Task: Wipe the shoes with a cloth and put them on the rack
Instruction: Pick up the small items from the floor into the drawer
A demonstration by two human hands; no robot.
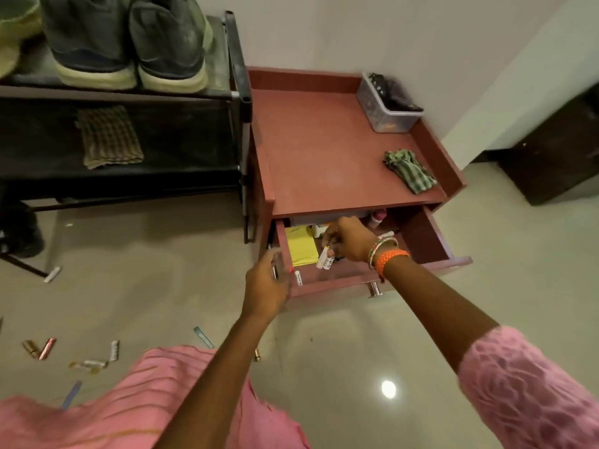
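Note:
Two dark grey shoes [129, 43] with pale soles stand on the top shelf of the black rack [236, 98] at the upper left. A checked cloth [108, 137] lies on the shelf below them. A green striped cloth [410, 170] lies on the red-brown side table [324, 150]. The table's drawer [431, 234] is pulled out. My right hand [346, 238] is inside the drawer, pinching a small white tube [325, 260]. At the drawer's left front corner, my left hand [267, 286] has its fingers curled around small items.
A clear plastic box [387, 105] with dark contents sits at the table's back right. A yellow pad [299, 246] and small bottles lie in the drawer. Several small tubes and sticks [45, 348] are scattered on the tiled floor at left. A dark cabinet [557, 150] stands at right.

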